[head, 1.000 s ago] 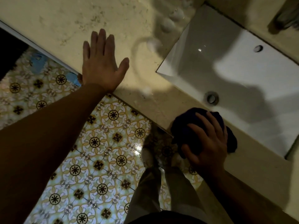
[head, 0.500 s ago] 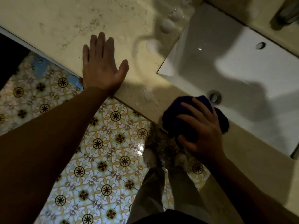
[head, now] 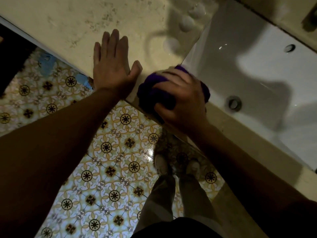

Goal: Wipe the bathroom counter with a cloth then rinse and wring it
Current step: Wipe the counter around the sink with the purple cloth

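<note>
Left hand laid flat and open, palm down, fingers spread, on the pale speckled counter at centre left of the frame, wrist hanging past the front edge. Right hand at centre, closed over a bunched dark purple cloth, pressing it onto the counter's front edge just left of the white sink. Cloth bulging out to the left of the fingers and a little above them, its right part touching or overlapping the sink's near corner; cannot tell which. Thumb of the left hand close to the cloth, not clearly touching. Round metal drain at right of centre, close beside the right hand. Small overflow hole at upper right. Three pale foamy blobs on the counter at upper centre, along the sink's left edge. Patterned floor tiles filling the lower left, with trouser legs and shoes at lower centre.
</note>
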